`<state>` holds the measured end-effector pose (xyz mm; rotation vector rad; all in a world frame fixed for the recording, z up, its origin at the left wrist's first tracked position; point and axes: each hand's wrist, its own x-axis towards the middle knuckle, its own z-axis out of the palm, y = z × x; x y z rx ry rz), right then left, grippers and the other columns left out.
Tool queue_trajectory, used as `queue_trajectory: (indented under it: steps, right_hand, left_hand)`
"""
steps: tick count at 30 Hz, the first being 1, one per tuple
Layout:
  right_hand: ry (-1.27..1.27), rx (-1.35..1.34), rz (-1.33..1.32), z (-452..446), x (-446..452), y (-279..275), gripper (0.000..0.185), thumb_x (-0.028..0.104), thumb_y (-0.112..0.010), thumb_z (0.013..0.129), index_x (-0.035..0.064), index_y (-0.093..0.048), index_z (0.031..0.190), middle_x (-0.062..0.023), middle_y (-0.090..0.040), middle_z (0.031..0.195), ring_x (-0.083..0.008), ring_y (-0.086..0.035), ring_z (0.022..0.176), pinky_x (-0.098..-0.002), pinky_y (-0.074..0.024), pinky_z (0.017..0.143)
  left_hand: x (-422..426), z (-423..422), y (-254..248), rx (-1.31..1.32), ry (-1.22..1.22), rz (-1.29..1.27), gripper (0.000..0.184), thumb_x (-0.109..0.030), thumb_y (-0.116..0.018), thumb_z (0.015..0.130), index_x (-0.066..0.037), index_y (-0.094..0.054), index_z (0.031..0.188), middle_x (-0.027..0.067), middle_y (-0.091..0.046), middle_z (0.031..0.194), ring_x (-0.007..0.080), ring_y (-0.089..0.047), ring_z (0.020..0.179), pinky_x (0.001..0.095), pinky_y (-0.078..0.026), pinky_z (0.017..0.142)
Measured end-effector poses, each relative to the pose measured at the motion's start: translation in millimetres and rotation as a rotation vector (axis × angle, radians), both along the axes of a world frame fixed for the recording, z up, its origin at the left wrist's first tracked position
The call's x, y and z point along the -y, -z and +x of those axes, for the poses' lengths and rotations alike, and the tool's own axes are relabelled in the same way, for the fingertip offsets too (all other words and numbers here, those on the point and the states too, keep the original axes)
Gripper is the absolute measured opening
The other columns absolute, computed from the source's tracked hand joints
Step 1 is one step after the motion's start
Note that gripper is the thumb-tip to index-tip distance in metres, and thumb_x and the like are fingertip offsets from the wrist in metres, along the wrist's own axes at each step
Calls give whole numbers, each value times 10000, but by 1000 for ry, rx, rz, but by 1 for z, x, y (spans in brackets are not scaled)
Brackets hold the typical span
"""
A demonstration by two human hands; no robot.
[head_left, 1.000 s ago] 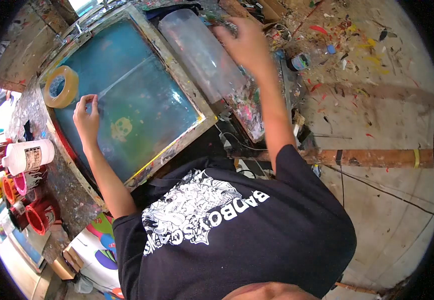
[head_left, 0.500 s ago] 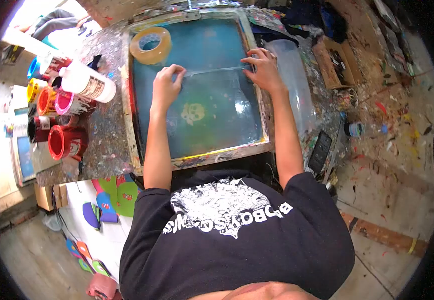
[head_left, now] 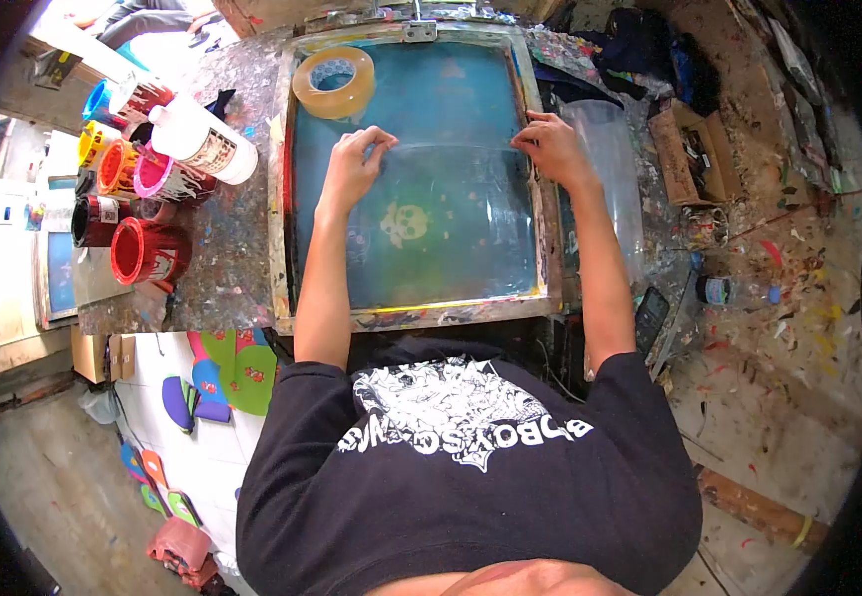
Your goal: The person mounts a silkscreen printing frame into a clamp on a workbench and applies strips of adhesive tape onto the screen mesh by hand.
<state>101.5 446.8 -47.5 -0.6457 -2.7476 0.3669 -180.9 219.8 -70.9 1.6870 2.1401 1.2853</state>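
A strip of clear tape (head_left: 451, 147) stretches between my two hands above the blue mesh of a wooden-framed screen (head_left: 280, 238). My left hand (head_left: 359, 167) pinches its left end, and my right hand (head_left: 553, 151) pinches the other end near the frame's right side. Below the strip, a pale skull shape (head_left: 405, 224) shows on the mesh. The roll of clear tape (head_left: 354, 97) lies at the screen's upper left corner. Whether the strip touches the mesh is unclear.
Several paint pots, one of them red (head_left: 164, 250), and a white bottle (head_left: 214, 144) stand at the left. A clear cylinder (head_left: 610, 189) lies right of the screen, with a cardboard box (head_left: 726, 177) beyond. A person's legs (head_left: 143, 22) show at the upper left.
My right hand has come from the clear cylinder to the screen and closed on the strip's right end. The strip now runs nearly level. The camera view has turned.
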Motion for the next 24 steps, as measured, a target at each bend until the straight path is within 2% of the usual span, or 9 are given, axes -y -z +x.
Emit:
queue_trajectory:
  steps: [3,5,8,11,13,15,18,20,24]
  right_hand:
    - [-39,70,17,2,-5,0,118,184,-725,862,113,-792,928,-83,-754,995,-316,-625,1202,-413,-477,1053]
    - [-64,21,-13,3,-5,2,112,151,-719,851,98,-787,923,-97,-750,937,-324,-665,1122,-410,-487,1044]
    - [-49,6,-204,5,-5,-2,119,116,-711,833,84,-781,924,-131,-741,928,-337,-703,1001,-408,-518,1003]
    - [-35,5,-233,4,-1,-15,131,85,-701,824,70,-776,931,-163,-731,935,-348,-714,925,-409,-537,974]
    - [-94,7,-229,4,-5,-17,131,77,-700,823,66,-775,930,-171,-729,936,-352,-713,921,-405,-531,988]
    - [-153,16,-226,6,-9,-17,131,69,-699,822,62,-774,929,-179,-727,937,-355,-712,916,-401,-525,1003]
    - [-152,22,-263,6,-10,-18,119,44,-698,816,46,-768,912,-187,-721,886,-358,-709,853,-393,-461,1113]
    - [-202,-44,-261,7,-7,-23,108,24,-700,816,38,-764,903,-197,-713,858,-356,-707,821,-408,-376,1196]
    - [-211,-8,-337,7,-12,-23,97,27,-710,823,35,-764,902,-206,-708,848,-373,-703,839,-421,-330,1223]
  left_hand:
    - [4,3,-7,1,5,3,84,-151,-732,898,-100,-743,964,72,-739,902,260,-644,853,360,-490,749]
    - [5,3,-11,15,-2,-25,84,-155,-734,897,-103,-746,962,65,-743,907,261,-642,850,360,-488,748]
    - [7,4,-13,27,21,11,76,-142,-735,895,-99,-747,956,56,-748,899,254,-645,852,357,-490,719]
    - [9,4,-15,20,20,-4,73,-132,-739,892,-88,-744,950,54,-752,894,242,-648,857,357,-494,679]
    - [9,4,-18,41,59,20,65,-100,-708,894,-72,-726,949,85,-742,906,294,-629,880,378,-488,858]
    - [11,7,-23,60,46,0,65,-97,-710,891,-74,-727,949,82,-744,911,293,-629,883,377,-490,858]
    - [12,7,-26,63,46,-13,67,-98,-715,888,-79,-731,950,77,-748,918,288,-627,887,374,-493,854]
    - [13,4,-25,51,61,-8,68,-101,-718,887,-81,-734,950,73,-749,919,284,-625,888,373,-493,851]
    - [14,5,-27,72,72,-7,74,-115,-730,882,-85,-737,949,62,-750,914,276,-615,873,366,-489,848]
